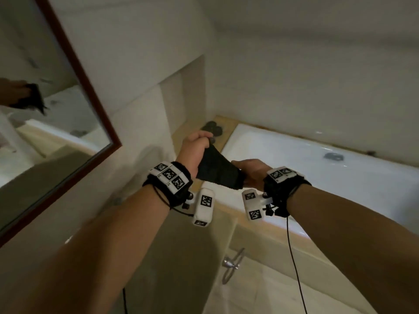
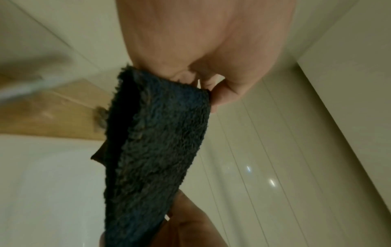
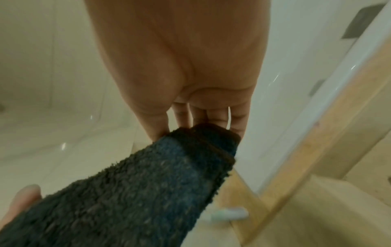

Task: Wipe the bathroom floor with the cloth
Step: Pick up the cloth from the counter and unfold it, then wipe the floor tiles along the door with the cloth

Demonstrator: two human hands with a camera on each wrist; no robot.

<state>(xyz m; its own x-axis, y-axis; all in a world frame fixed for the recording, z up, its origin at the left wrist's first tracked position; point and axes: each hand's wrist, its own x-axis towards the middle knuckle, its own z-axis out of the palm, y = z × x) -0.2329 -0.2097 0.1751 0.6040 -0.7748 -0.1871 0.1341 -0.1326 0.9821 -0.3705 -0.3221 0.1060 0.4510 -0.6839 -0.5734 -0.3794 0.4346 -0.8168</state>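
Note:
A dark fluffy cloth point(image 1: 218, 171) is stretched between both hands, held in the air over the near corner of the bathtub. My left hand point(image 1: 197, 145) grips its upper end with curled fingers. My right hand point(image 1: 248, 171) pinches the lower end. The left wrist view shows the cloth point(image 2: 160, 142) hanging from the left hand point(image 2: 203, 80) toward the right hand point(image 2: 190, 222) below. In the right wrist view, the folded end of the cloth point(image 3: 203, 150) sits between the thumb and fingers of the right hand point(image 3: 203, 120). No floor shows under the cloth.
A white bathtub point(image 1: 317, 177) with a tan rim point(image 1: 224, 130) lies ahead and right. Dark round things point(image 1: 213, 128) sit on the rim's far corner. A wood-framed mirror point(image 1: 74, 71) hangs at left. A chrome handle point(image 1: 231, 264) sticks out below the tub.

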